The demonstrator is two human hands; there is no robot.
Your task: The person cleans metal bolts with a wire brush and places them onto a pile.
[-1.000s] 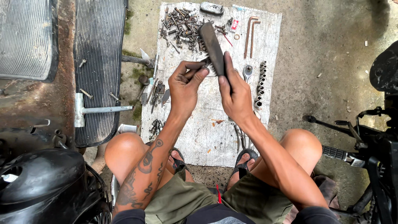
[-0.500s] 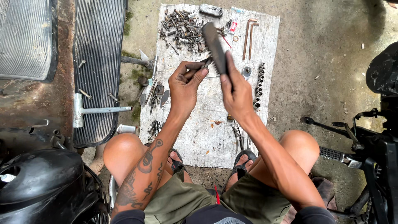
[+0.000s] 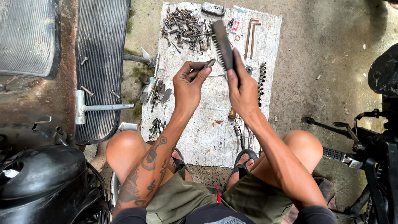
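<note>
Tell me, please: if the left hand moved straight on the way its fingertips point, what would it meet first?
The left hand points right, holding a small metal part. First in its line is probably the wire brush held by the right hand. Depth between them is unclear.

Rough concrete floor (image 3: 323,62) in daylight; rusty ribbed metal panel (image 3: 101,62) at left

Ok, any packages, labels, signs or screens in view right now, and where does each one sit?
Small packet: near the top edge of the white mat, between the pile of bolts and the two bent hex keys; a small flat rectangle, red and white, its print too small to make out.
No signs or screens in view.
</note>
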